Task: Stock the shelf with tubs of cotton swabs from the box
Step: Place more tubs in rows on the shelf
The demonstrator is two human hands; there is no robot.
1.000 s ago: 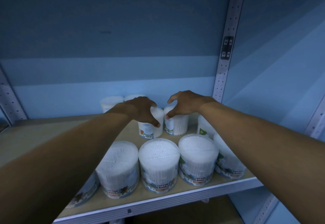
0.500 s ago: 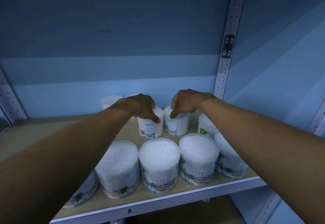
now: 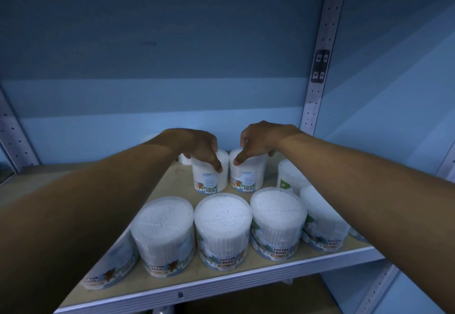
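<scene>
Several clear tubs of cotton swabs stand on a wooden shelf (image 3: 172, 180). My left hand (image 3: 199, 148) grips the top of one tub (image 3: 209, 180) in the second row, thumb down its front. My right hand (image 3: 258, 141) grips the top of the tub (image 3: 247, 178) right beside it, thumb on its front. The two tubs stand upright, nearly touching, barcodes facing me. A front row of tubs (image 3: 222, 227) stands near the shelf's edge. The box is not in view.
A perforated metal upright (image 3: 320, 67) stands at the right rear, another upright (image 3: 14, 136) at the left. More tubs stand behind my left hand and one tub (image 3: 288, 178) at the right. Bare shelf board lies to the left. A blue back wall closes the bay.
Both hands have lowered onto the tops of the two second-row tubs and closed round them; the right tub has shifted slightly toward the back.
</scene>
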